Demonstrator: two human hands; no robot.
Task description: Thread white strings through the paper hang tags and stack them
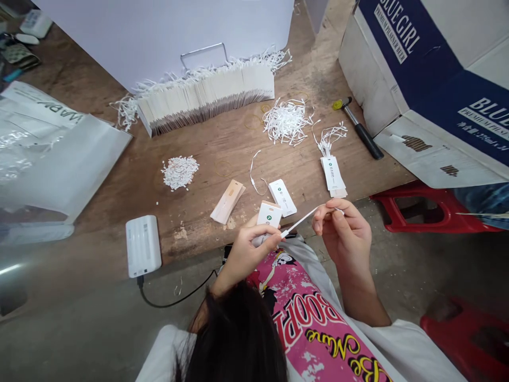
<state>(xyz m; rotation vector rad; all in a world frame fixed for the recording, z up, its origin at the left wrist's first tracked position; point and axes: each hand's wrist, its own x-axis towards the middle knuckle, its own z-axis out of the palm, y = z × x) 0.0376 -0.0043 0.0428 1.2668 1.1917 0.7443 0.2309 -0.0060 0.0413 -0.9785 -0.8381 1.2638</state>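
Observation:
My left hand is closed around a white hang tag with a green mark, and its thumb and finger also pinch the lower end of a white tag string. The string's other end is pinched by my right hand, so it runs slanting between the two hands. Just beyond lie a small stack of white tags, a stack of brown tags and one loose string. Farther right rests a bundle of strung tags. Behind them is a heap of white strings.
A long row of strung tags stands at the back of the wooden table. White paper bits, a power bank with a cable, and a plastic bag lie leftward. A hammer and cardboard box are at right.

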